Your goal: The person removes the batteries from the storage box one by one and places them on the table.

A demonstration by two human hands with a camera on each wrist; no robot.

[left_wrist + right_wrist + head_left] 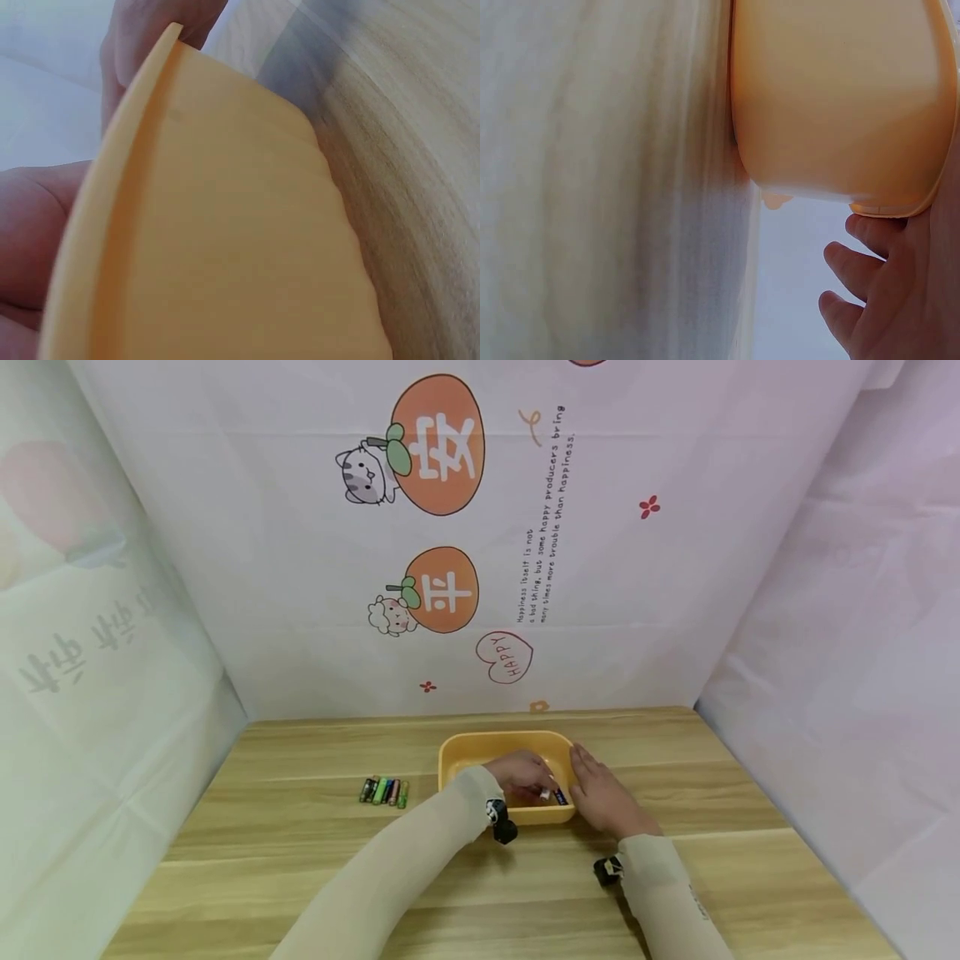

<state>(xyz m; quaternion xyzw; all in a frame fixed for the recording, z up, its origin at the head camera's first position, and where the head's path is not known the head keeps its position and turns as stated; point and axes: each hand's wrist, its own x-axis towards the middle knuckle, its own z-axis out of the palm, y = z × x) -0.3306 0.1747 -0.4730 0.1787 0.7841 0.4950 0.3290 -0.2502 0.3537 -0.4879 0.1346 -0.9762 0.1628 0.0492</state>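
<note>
A yellow plastic basin (480,745) sits on the wooden table. My left hand (523,772) reaches over its near rim and down inside, fingers bent toward the right end. By those fingertips lie a dark blue battery (561,797) and a small white piece (546,793); whether the fingers pinch either is too small to tell. My right hand (603,793) rests against the basin's right end, its fingers extended along the rim. In the right wrist view, the fingers (855,268) are spread beside the basin wall (840,97). The left wrist view mostly shows the basin's outer side (240,210).
Left of the basin, several batteries (384,791) lie side by side in a row, green, black and brownish among them. A printed white cloth (315,610) hangs behind the table's back edge, and more white cloth hangs at both sides.
</note>
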